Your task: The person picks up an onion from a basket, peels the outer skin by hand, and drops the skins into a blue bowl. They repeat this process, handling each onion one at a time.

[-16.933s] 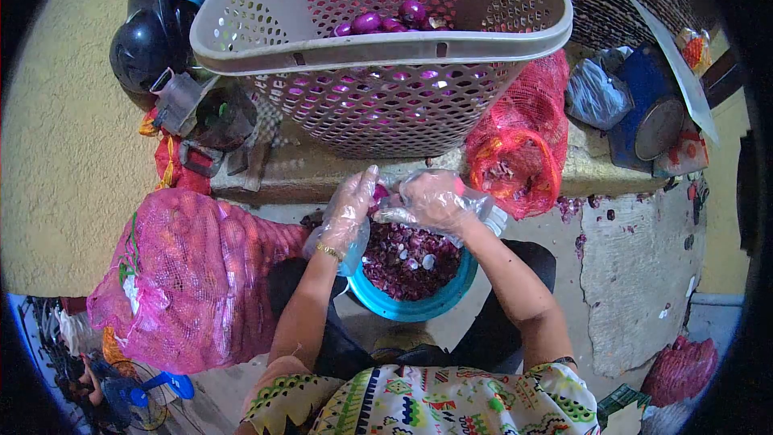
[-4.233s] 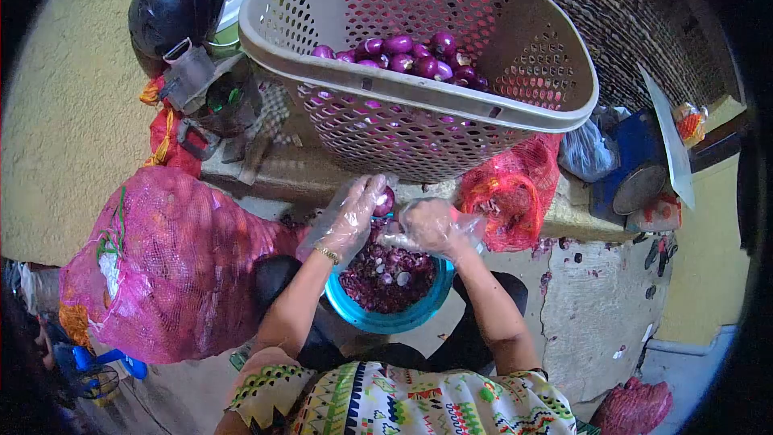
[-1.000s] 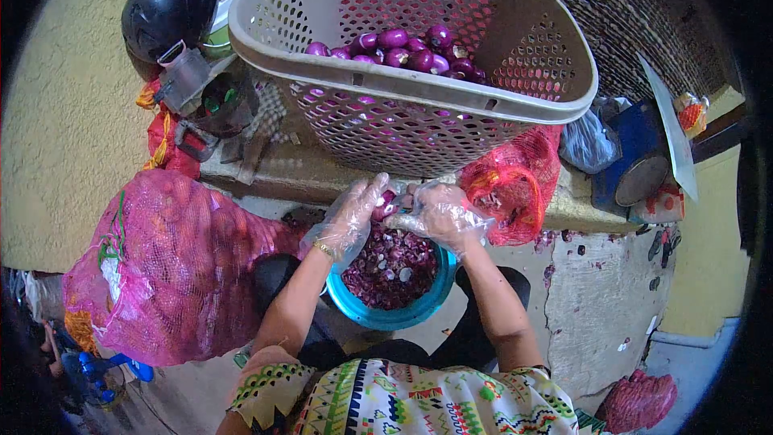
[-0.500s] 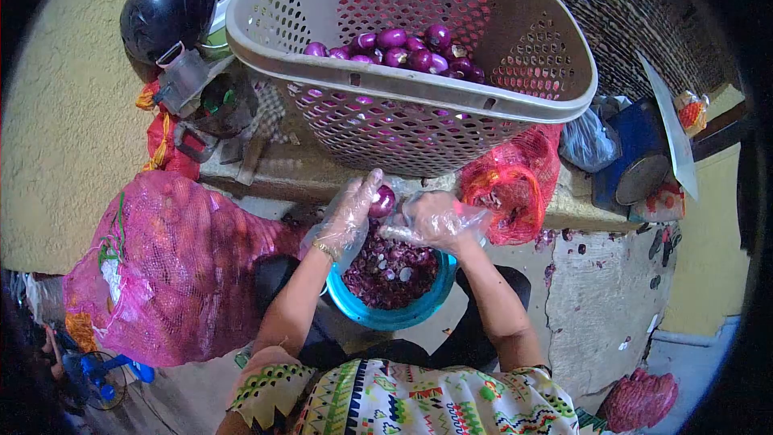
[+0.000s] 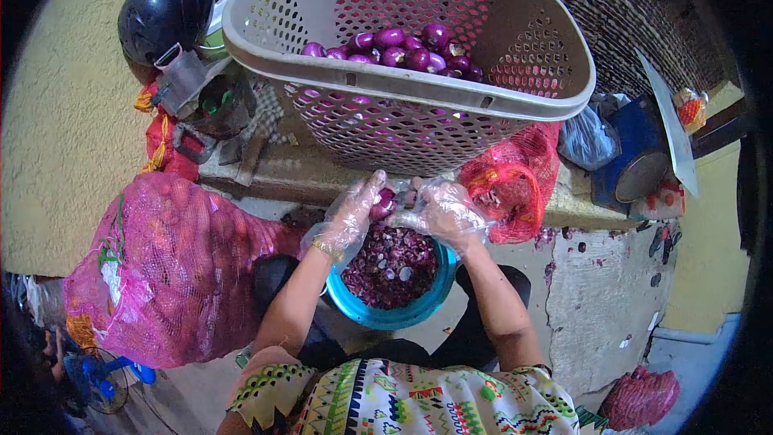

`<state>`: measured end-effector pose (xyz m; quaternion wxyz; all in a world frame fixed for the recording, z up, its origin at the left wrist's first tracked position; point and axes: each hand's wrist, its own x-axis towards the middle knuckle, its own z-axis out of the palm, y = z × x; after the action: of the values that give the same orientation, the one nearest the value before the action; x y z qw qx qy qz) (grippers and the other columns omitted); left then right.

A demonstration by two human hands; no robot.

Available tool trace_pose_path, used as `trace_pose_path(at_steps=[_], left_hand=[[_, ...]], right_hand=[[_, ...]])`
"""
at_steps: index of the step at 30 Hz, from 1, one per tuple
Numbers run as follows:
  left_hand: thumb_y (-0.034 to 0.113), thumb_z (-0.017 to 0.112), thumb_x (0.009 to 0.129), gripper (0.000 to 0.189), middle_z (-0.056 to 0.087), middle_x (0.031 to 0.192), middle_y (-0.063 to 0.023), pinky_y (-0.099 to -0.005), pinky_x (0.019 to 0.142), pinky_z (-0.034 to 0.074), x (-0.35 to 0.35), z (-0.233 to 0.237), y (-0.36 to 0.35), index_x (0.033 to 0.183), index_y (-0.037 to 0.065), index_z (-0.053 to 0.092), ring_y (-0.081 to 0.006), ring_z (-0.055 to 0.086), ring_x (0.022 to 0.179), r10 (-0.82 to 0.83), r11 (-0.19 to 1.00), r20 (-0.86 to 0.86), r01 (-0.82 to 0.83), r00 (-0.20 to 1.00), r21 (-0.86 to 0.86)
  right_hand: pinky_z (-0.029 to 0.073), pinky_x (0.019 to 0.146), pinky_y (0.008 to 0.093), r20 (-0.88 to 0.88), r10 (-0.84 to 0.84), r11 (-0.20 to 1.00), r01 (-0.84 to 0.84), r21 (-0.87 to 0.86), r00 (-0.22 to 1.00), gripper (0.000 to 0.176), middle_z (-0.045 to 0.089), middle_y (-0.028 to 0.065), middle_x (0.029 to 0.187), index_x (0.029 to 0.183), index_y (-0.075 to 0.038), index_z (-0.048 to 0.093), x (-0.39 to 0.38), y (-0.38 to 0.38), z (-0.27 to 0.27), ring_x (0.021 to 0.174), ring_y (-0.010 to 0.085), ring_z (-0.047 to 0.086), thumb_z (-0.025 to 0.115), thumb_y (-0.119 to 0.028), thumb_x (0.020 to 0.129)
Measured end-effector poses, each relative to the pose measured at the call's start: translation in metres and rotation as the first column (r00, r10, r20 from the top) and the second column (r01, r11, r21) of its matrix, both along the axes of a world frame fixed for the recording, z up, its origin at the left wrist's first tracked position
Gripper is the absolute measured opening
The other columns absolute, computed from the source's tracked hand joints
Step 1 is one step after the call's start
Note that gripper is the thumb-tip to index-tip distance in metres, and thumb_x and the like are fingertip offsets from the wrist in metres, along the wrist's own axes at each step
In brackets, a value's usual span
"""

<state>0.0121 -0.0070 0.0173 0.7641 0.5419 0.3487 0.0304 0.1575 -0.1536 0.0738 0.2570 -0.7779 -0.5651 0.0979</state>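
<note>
My left hand [image 5: 352, 213], in a clear plastic glove, is closed round a purple onion [image 5: 382, 205]. Right beside it, my right hand [image 5: 448, 208], gloved too, has its fingers curled near the onion; whatever lies between them is too small to make out. Below both hands stands a blue basin [image 5: 392, 320] with dark purple peelings [image 5: 386, 266] and a few pale pieces. Above them, a large grey perforated basket [image 5: 403, 90] holds several peeled purple onions [image 5: 419, 58].
On the left is a big pink mesh sack [image 5: 181, 274]; a red mesh bag [image 5: 515, 201] lies right of the hands. A fan [image 5: 101, 374] stands lower left, a blue scale [image 5: 632, 153] on the right ledge, and a small pink sack [image 5: 640, 399] lower right.
My right hand has turned and its fingers have risen closer to the top of the onion. My left hand keeps the onion in nearly the same place, slightly tilted.
</note>
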Motion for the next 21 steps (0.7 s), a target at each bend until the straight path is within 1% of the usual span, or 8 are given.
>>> trace_pose_path(at_steps=[2,5,9,11,15,17,19,21], left_hand=[[0.077,0.05,0.09,0.095,0.063,0.129,-0.0222,-0.0398,0.108,0.038,0.0,0.003,-0.001,0.134,-0.006,0.055,-0.0282,0.059,0.119,0.021,0.994,-0.142,-0.005,0.99,0.11],[0.079,0.045,0.091,0.093,0.066,0.125,-0.0235,-0.0433,0.106,0.04,0.001,-0.034,0.006,0.131,-0.005,0.057,-0.0358,0.06,0.118,0.038,0.967,-0.145,0.0,0.989,0.256],[0.079,0.04,0.092,0.094,0.066,0.123,-0.0256,-0.0473,0.103,0.042,-0.001,-0.024,0.008,0.127,-0.006,0.058,-0.0427,0.06,0.117,0.005,0.957,-0.167,0.043,0.986,0.287],[0.061,0.051,0.1,0.061,0.066,0.099,-0.0038,-0.0326,0.085,0.05,-0.001,-0.03,0.009,0.112,0.004,0.068,-0.0135,0.059,0.089,0.074,0.968,-0.13,-0.04,0.989,0.248],[0.06,0.051,0.101,0.059,0.068,0.099,-0.0052,-0.0349,0.09,0.051,0.003,-0.026,0.004,0.11,0.004,0.069,-0.0149,0.063,0.093,0.177,0.973,-0.031,-0.17,0.984,0.154],[0.056,0.053,0.102,0.054,0.069,0.102,-0.0074,-0.0365,0.094,0.052,0.005,0.0,0.0,0.107,0.005,0.069,-0.0173,0.065,0.097,0.249,0.965,0.107,-0.238,0.963,-0.108],[0.055,0.055,0.101,0.052,0.069,0.104,-0.0079,-0.0361,0.093,0.052,0.005,-0.009,0.003,0.106,0.005,0.068,-0.0177,0.065,0.096,0.256,0.959,0.093,-0.24,0.962,-0.152],[0.053,0.057,0.101,0.05,0.069,0.105,-0.0083,-0.0358,0.093,0.052,0.005,-0.005,0.0,0.106,0.005,0.068,-0.0181,0.066,0.095,0.262,0.95,0.08,-0.242,0.962,-0.197]], right_hand=[[0.054,0.065,0.0453,0.013,0.002,1.0,-0.001,-0.02,1.0,0.062,0.07,0.0143,0.072,0.089,-0.01,0.071,-0.002,0.0,0.0,0.071,0.0335,0.071,0.075,-0.07,0.073],[0.054,0.068,0.0462,0.003,0.016,0.997,-0.016,-0.081,1.0,0.059,0.07,0.0156,0.075,0.091,-0.01,0.071,-0.005,0.003,0.004,0.074,0.0349,0.071,0.071,-0.068,0.08],[0.054,0.069,0.0482,0.039,0.055,0.981,-0.046,-0.187,0.998,0.058,0.07,0.0178,0.076,0.088,-0.011,0.074,-0.006,0.006,-0.007,0.075,0.0358,0.07,0.063,-0.068,0.086],[0.054,0.068,0.0482,0.061,0.092,0.97,-0.075,-0.23,0.994,0.058,0.07,0.0176,0.075,0.085,-0.012,0.075,-0.007,0.006,-0.007,0.073,0.0352,0.07,0.062,-0.069,0.086],[0.054,0.067,0.048,0.131,0.241,0.943,-0.2,-0.266,0.962,0.059,0.07,0.0167,0.073,0.079,-0.014,0.077,-0.009,0.005,-0.011,0.068,0.0339,0.07,0.061,-0.071,0.086],[0.054,0.067,0.0475,0.127,0.239,0.947,-0.203,-0.248,0.963,0.058,0.069,0.0162,0.071,0.079,-0.014,0.076,-0.01,0.004,-0.013,0.067,0.0337,0.07,0.064,-0.07,0.084],[0.054,0.067,0.047,0.122,0.236,0.952,-0.204,-0.23,0.964,0.057,0.069,0.0157,0.07,0.079,-0.013,0.076,-0.01,0.004,-0.01,0.067,0.0335,0.069,0.067,-0.07,0.082],[0.053,0.067,0.0464,-0.082,0.076,0.986,-0.087,-0.145,0.994,0.057,0.068,0.0155,0.07,0.083,-0.011,0.073,-0.007,0.003,-0.002,0.067,0.0349,0.068,0.075,-0.068,0.076]])
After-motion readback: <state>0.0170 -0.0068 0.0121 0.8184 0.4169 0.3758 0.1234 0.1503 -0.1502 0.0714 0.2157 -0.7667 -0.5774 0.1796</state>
